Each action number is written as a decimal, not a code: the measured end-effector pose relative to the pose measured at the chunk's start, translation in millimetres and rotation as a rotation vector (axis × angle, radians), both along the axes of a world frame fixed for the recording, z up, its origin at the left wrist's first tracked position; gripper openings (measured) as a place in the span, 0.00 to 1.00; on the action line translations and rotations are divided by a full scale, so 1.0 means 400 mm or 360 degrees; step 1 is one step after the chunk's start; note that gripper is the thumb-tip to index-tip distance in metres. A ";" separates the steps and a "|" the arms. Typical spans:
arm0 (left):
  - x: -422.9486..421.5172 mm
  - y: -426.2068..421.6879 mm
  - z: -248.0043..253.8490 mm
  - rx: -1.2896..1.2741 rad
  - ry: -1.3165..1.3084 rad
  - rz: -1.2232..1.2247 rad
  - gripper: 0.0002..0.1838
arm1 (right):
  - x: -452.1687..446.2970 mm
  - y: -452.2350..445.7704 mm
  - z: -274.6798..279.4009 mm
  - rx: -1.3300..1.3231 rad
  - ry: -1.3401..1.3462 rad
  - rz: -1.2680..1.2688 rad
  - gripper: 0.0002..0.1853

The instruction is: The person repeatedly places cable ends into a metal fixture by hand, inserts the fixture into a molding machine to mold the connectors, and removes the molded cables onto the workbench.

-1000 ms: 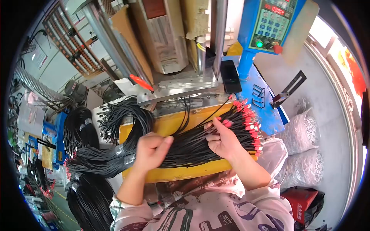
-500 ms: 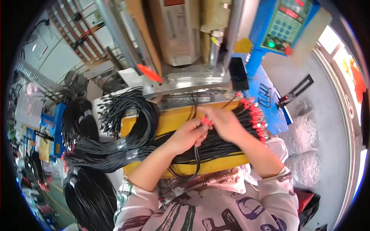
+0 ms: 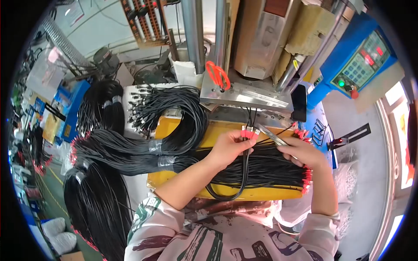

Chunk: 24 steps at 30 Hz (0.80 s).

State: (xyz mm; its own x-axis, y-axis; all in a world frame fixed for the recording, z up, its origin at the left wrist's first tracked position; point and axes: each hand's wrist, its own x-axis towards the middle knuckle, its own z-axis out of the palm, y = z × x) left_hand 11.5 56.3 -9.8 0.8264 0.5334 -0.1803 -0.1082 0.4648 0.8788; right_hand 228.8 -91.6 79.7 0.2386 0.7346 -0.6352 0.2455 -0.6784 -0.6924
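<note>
My left hand [image 3: 231, 149] pinches several black cables by their red USB connectors [image 3: 250, 133], whose metal ends point up. Below the fingers, these cables hang in a loop over a yellow board [image 3: 274, 193]. To the right, my right hand [image 3: 302, 153] is closed round a slim silver tool [image 3: 271, 135] that looks like a pair of tweezers. Its tip is close beside the connectors; I cannot tell whether it touches them. Under both hands lies a bundle of black cables [image 3: 270, 169] with red ends at the right.
Behind the board stands a press with a metal block [image 3: 248, 98] and red-handled scissors [image 3: 217, 76] on it. A blue control panel [image 3: 357, 61] is at the back right, near a black phone [image 3: 298, 102]. Tied cable bundles [image 3: 104, 191] lie at the left.
My hands were together at a red connector and are now apart. The silver tool now shows in my right hand, and several connectors are fanned out in my left. The view has shifted.
</note>
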 end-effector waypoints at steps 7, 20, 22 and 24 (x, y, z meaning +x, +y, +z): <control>-0.001 -0.056 0.038 0.0210 -0.0037 -0.0093 0.12 | -0.037 0.017 -0.088 0.0978 0.0753 -0.0481 0.18; 0.007 -0.041 0.021 0.0153 0.0027 -0.0051 0.11 | -0.134 0.087 -0.200 0.1379 -0.0230 -0.0253 0.22; 0.009 -0.039 0.025 0.0141 0.0035 -0.0034 0.11 | -0.136 0.085 -0.209 0.1310 0.0065 -0.0370 0.22; 0.010 -0.046 0.018 0.0122 0.0016 -0.0027 0.11 | -0.135 0.083 -0.213 0.1319 0.0109 -0.0389 0.22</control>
